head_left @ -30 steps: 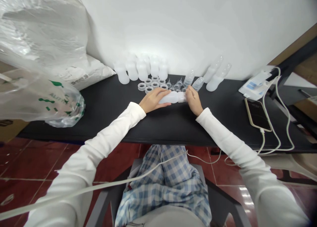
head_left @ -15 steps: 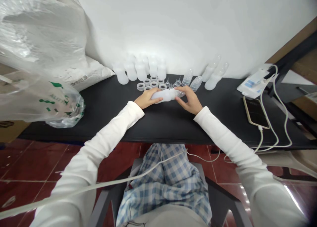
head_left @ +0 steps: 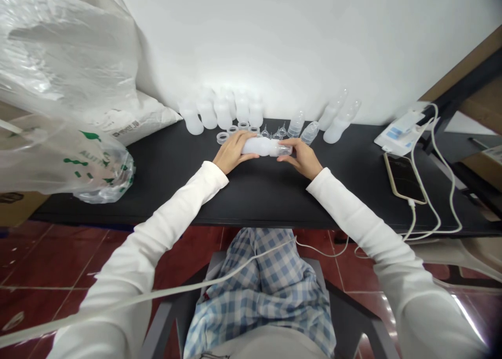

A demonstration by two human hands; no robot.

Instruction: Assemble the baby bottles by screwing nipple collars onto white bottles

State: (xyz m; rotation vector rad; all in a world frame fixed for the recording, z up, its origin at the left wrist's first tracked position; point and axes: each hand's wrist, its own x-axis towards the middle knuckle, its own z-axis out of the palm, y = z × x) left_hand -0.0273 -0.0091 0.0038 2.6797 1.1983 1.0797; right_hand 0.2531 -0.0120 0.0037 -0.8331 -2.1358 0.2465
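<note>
A white plastic bottle lies sideways between both hands above the black table. My left hand is wrapped round its body. My right hand pinches the clear cap end of the same bottle. Behind the hands stand several white bottles in a row, with white rings and small clear nipples in front of them. Clear caps and two capped bottles lean against the wall to the right.
Large plastic bags fill the left end of the table. At the right lie a phone on a white cable and a white pack. A cable crosses my checked lap.
Both hands lifted the bottle slightly and shifted it left and away from me. The right hand went from spread fingers at the cap to a pinch on it.
</note>
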